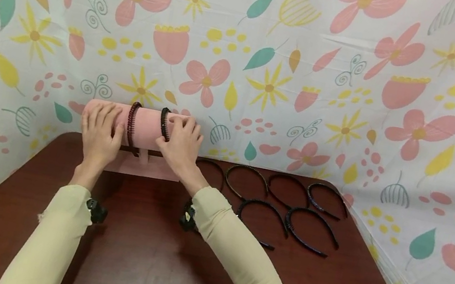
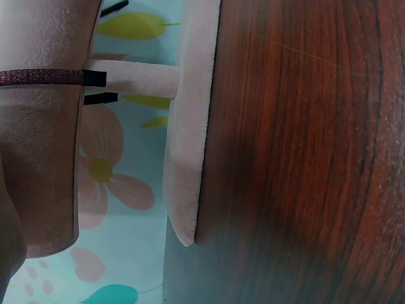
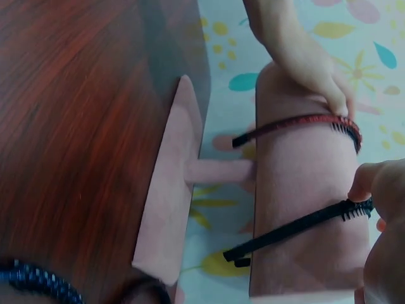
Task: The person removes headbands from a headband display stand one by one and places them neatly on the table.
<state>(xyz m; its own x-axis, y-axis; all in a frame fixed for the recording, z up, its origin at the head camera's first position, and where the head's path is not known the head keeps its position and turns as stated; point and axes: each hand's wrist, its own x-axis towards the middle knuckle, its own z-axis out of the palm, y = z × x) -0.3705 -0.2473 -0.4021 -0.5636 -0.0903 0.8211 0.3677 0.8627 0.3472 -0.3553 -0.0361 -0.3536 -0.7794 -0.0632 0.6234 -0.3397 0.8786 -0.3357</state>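
Observation:
A pink, velvety headband stand (image 1: 145, 130), a horizontal roll on a post and flat base (image 2: 190, 152), stands at the table's back left. My left hand (image 1: 100, 132) rests over the roll's left end, fingers spread on its surface. Just right of it a dark red glittery headband (image 3: 297, 121) with comb teeth sits around the roll. Farther right, a black toothed headband (image 3: 285, 231) straddles the roll, its ends slightly slanted in the right wrist view. My right hand (image 1: 181, 146) pinches this black headband near its top, thumb on the near side.
Several dark headbands lie on the brown table (image 1: 131, 247) at the back right, among them a gold-toned one (image 1: 250, 169) and a blue-black one (image 1: 315, 213). A flower-patterned cloth (image 1: 243, 53) hangs close behind the table's back edge.

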